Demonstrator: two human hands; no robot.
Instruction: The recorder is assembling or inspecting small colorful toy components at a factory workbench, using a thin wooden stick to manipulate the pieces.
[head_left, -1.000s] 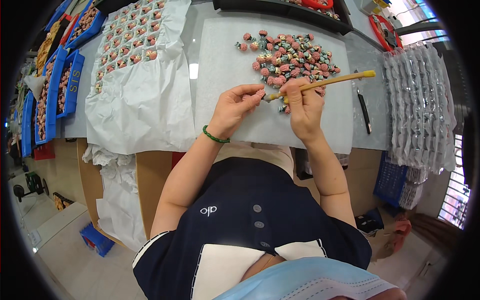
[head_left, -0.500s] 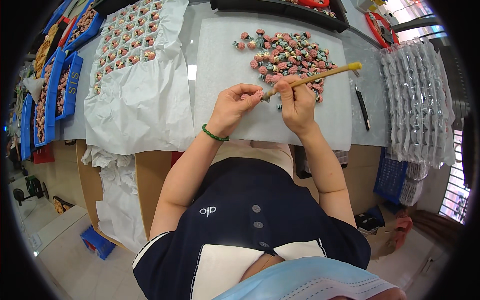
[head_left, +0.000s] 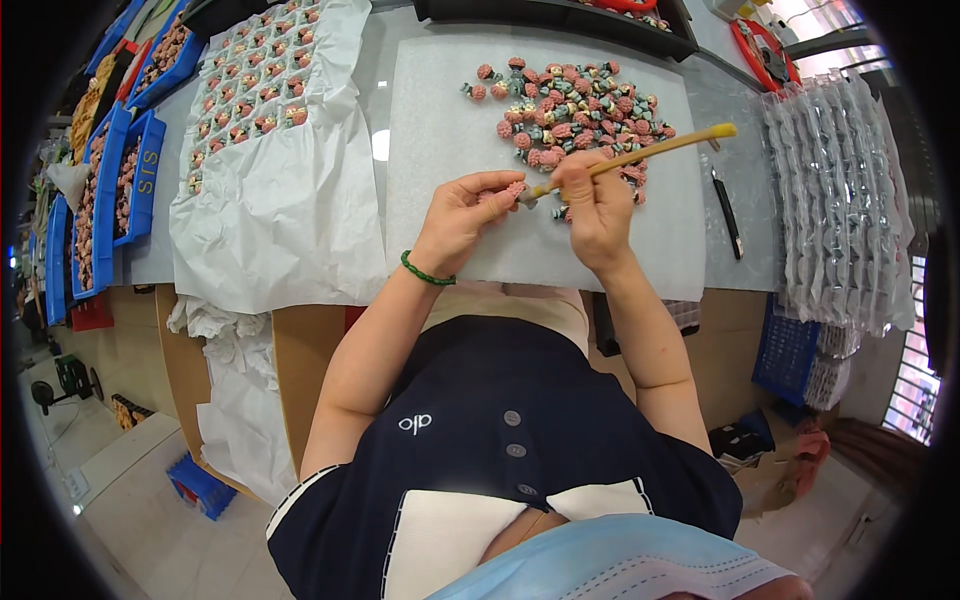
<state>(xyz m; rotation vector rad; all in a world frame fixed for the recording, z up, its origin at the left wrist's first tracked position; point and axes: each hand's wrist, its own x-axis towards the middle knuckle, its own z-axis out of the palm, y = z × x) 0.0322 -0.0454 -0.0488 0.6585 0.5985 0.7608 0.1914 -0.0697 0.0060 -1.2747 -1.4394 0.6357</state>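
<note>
Between the thumb and fingers of my left hand [head_left: 462, 215] is a small pink-haired figurine [head_left: 514, 189], partly covered by the fingers. My right hand [head_left: 597, 215] grips a wooden-handled brush [head_left: 650, 153] with a yellow end pointing up and to the right. The brush's tip meets the figurine or lies right against it; the exact contact is too small to tell. Just beyond my hands, a loose heap of similar figurines [head_left: 575, 115] with pink heads and grey-green bodies lies on a white foam sheet [head_left: 440, 110].
On the left, figurines sit in rows in a white tray [head_left: 250, 85] beside crumpled white paper [head_left: 270, 235]. Blue bins [head_left: 140, 180] of figurines line the far left. A black pen-like tool [head_left: 726, 215] lies to the right, near stacked clear plastic trays [head_left: 840, 200]. A black tray [head_left: 560, 20] borders the back.
The brush and my right hand have shifted very slightly right. My left hand still pinches the figurine in nearly the same place.
</note>
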